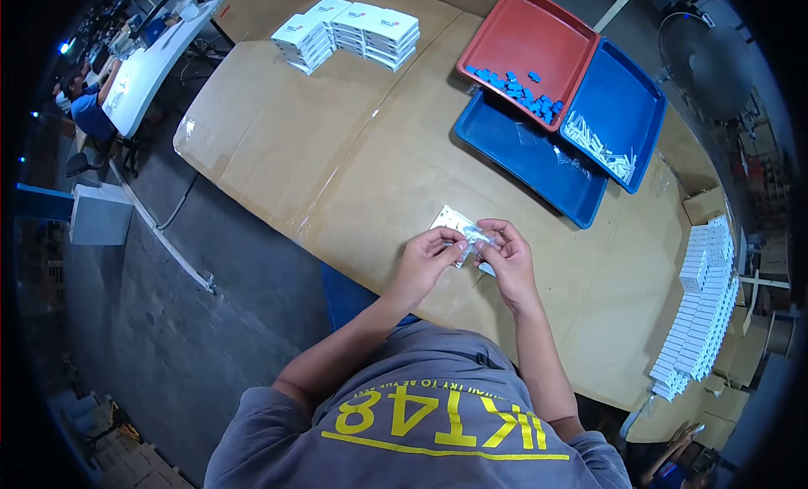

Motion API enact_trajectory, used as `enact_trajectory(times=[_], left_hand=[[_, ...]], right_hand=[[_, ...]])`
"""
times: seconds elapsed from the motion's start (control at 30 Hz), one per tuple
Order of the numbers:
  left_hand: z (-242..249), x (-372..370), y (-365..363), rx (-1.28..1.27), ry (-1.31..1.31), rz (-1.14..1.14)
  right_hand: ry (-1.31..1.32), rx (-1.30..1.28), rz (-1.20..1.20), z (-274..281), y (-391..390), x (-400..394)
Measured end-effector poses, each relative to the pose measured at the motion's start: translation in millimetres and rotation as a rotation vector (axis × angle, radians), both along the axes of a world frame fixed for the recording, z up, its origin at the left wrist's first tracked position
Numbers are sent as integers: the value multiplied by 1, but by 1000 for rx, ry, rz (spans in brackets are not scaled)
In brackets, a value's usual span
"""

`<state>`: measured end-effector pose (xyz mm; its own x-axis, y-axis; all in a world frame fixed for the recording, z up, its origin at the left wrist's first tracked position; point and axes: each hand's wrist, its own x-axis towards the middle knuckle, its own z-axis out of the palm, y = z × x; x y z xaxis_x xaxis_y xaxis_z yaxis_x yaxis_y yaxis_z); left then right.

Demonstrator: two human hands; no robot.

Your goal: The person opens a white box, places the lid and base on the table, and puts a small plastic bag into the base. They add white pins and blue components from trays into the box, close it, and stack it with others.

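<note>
My left hand and my right hand are close together above the cardboard-covered table. Both have thumb and fingers pinched on a small clear plastic packet, which looks crinkled and shiny. What the packet contains is too small to make out. Under and behind the hands lies a flat white piece with small dark marks, partly covered by my left fingers. Another pale edge shows below the hands, mostly hidden.
Stacked white boxes stand at the table's far left. Right of centre, a red tray holds blue pieces, a blue tray holds white sticks, and another blue tray sits underneath. Many small white boxes line the right edge.
</note>
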<state>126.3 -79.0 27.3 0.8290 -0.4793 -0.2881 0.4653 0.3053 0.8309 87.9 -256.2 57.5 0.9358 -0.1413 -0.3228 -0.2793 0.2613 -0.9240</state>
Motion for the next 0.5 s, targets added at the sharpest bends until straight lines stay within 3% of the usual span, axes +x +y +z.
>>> enact_trajectory(times=[0.5], left_hand=[[0, 8, 1, -41, -36, 179]], right_hand=[[60, 42, 39, 8, 2, 1]])
